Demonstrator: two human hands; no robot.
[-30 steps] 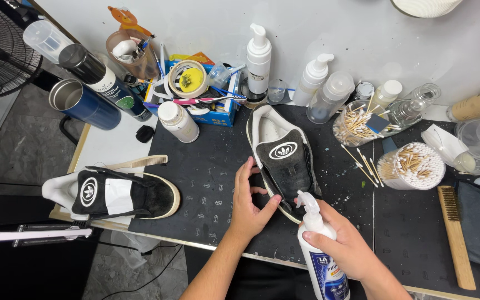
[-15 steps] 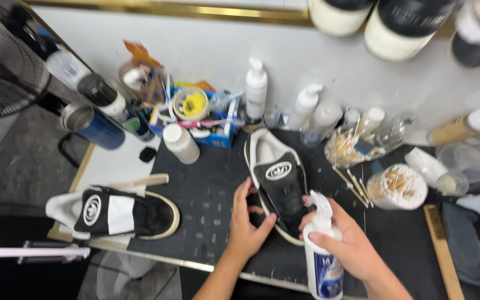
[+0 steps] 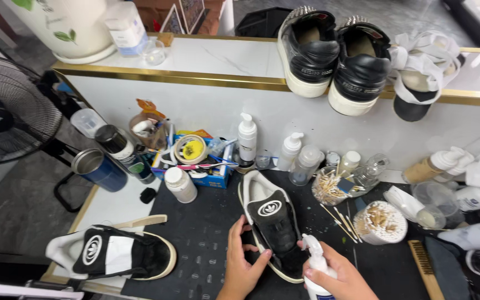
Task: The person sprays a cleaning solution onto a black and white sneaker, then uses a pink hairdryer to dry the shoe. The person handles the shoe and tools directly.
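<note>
Both wrists run off the bottom edge, so the forearms are cut from view. Left hand (image 3: 243,266): fingers spread and curved, thumb and forefinger pinching the near side wall of the black sneaker (image 3: 272,222), which lies on the dark work mat (image 3: 206,244) with its white-lined opening pointing away from the fingers; its toe end is hidden behind both hands. Right hand (image 3: 337,275): fingers wrapped tight round the neck of a white spray bottle (image 3: 315,266), nozzle just beside the shoe's toe; the bottle's lower body and blue label are cut off by the edge. Left of the left fingers, well apart, the matching sneaker (image 3: 112,253) lies on its side, round white emblem on the tongue, a wooden stick partly under it. Beyond the fingers, along the wall: a white pump bottle (image 3: 246,139), a blue box (image 3: 195,166) crammed with small tools too jumbled to sort, a short white jar (image 3: 180,184). Right of the right fingers: a round tub of cotton swabs (image 3: 381,222), loose swabs beside it. On the shelf above, a pair of black shoes (image 3: 334,55), heels outward; heel labels too small to make out.
</note>
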